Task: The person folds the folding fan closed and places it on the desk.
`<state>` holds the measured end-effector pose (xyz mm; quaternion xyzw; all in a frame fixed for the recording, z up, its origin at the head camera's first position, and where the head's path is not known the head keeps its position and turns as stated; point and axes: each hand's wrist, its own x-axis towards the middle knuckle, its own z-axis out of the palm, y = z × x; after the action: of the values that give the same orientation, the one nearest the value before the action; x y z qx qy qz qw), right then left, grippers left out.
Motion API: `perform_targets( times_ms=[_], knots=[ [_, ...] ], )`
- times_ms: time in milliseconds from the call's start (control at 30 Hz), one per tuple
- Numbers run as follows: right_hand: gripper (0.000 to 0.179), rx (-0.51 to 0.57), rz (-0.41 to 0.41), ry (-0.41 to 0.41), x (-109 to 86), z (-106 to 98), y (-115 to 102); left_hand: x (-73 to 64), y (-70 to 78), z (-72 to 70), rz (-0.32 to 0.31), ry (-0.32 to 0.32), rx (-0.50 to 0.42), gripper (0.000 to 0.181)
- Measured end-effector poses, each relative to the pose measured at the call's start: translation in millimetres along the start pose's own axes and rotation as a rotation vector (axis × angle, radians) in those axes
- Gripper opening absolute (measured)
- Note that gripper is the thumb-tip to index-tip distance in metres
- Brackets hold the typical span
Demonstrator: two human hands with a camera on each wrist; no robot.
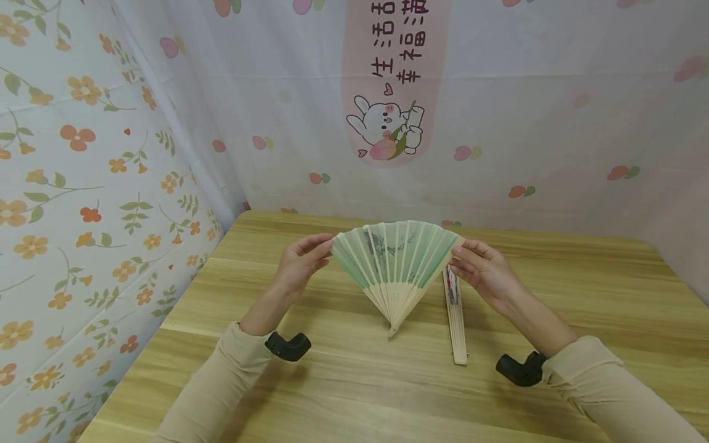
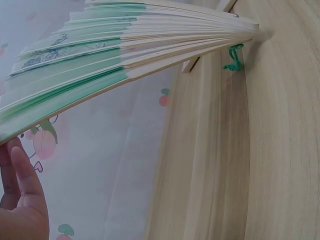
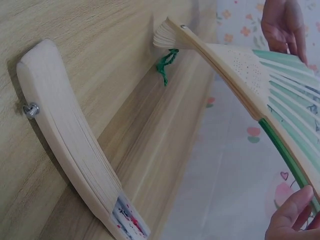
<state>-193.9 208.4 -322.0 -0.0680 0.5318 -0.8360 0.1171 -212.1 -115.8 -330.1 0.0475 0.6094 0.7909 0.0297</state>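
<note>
At the far left, a white fabric curtain with orange flowers [image 1: 77, 184] is hanging beside a light wood-grain desk [image 1: 354, 387]. Next, the left hand [image 1: 299, 266] is reaching forward; its grip is pinching the left upper corner of a pale-green fan with slim wooden ribs [image 1: 394, 249]. This fan is standing spread at mid-desk, its pivot end pointing toward the person at or just above the surface; exact contact is not showing. A knotted green cord [image 3: 162, 66] is hanging from the pivot. The two hands are holding opposite outer ribs, presumably because tension from both sides is keeping the pleats apart and the ink-like picture flat.

Right of the pivot, a folded fan with pale wooden sticks and a printed leaf [image 1: 457, 329] is lying on the desk, its metal ring [image 3: 32, 110] at the end nearer the person. Its position is probably leaving room for the spread leaf. Farthest right, the right hand [image 1: 487, 275] is pinching the green fan's right upper corner, its grip lying near the folded fan's far end.
</note>
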Motion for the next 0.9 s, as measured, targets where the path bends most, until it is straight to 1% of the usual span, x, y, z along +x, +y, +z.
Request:
perform_targets(
  times_ms=[300,667,900],
  knots=[
    [0.005,-0.033,0.0,0.003,0.3,1.6,0.0,0.9,-0.8,2.5,0.009,-0.026,0.011,0.013],
    [0.004,-0.056,0.001,0.001,-0.1,3.4,1.1,2.1,-3.2,3.9,0.004,-0.027,0.0,0.012],
    [0.004,-0.052,0.008,0.019,0.2,3.9,3.0,3.1,-4.1,3.6,0.003,-0.026,0.034,0.008]
  ],
)
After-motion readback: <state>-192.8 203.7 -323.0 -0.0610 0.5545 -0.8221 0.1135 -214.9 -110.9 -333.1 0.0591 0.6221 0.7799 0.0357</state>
